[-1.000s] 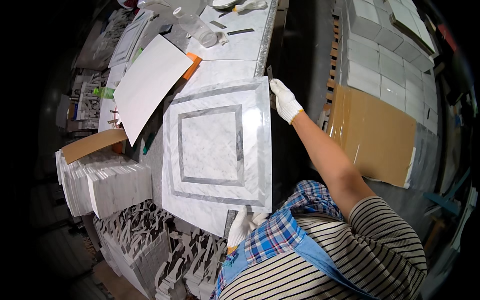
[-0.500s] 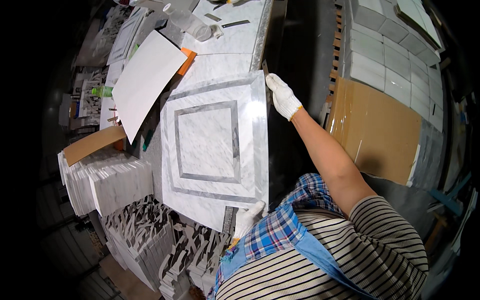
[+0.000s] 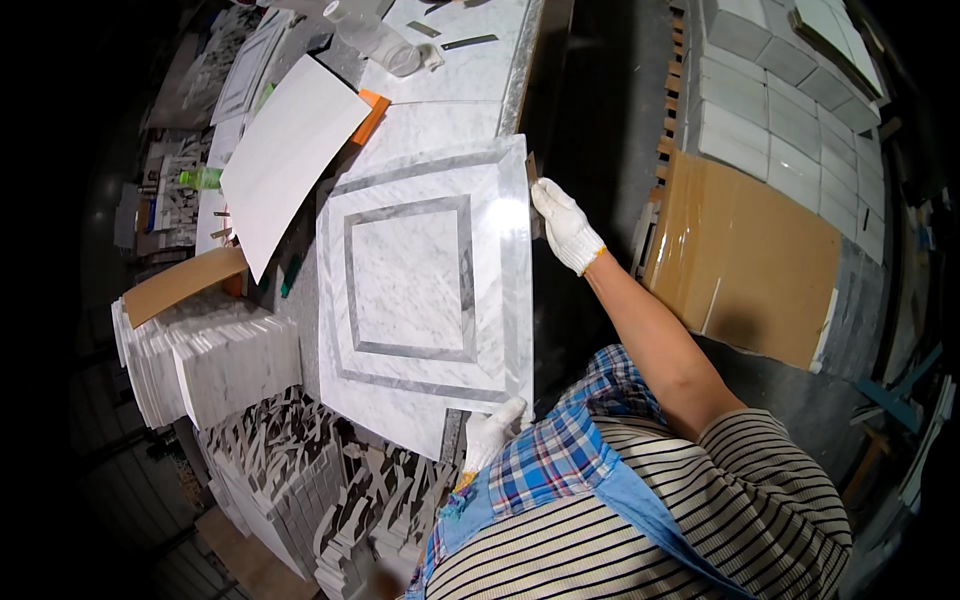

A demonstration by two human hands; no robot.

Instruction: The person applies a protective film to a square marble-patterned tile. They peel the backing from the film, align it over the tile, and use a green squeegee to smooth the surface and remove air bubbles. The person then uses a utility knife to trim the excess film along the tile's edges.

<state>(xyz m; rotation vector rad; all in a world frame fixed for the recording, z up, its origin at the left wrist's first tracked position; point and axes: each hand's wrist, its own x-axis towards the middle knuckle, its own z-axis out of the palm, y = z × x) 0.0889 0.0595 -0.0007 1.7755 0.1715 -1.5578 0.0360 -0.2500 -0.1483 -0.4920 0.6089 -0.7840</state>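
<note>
A square marble panel (image 3: 410,275), white with grey inlaid frames, lies face up on the stone-topped bench. Its near right corner is gripped by my left hand (image 3: 490,435) in a white glove, thumb on top and the other fingers mostly hidden. At the panel's right edge, close to the far right corner, is my right hand (image 3: 565,228), gloved too. Its fingers pinch a small flat metal blade (image 3: 532,166), whose tip sticks up beside that edge. Whether the blade touches the stone cannot be made out.
A white sheet (image 3: 290,165) leans left of the panel over an orange tool (image 3: 372,115). Beyond lie a clear bottle (image 3: 375,40) and loose metal strips (image 3: 469,42). Stacked marble tiles (image 3: 235,360) and curved offcuts (image 3: 375,510) stand at left. Cardboard (image 3: 745,260) covers tiles at right.
My right hand, with the blade, has slid a little nearer to me along the panel's right edge. My left hand stays at the near corner. The whole view has shifted slightly.
</note>
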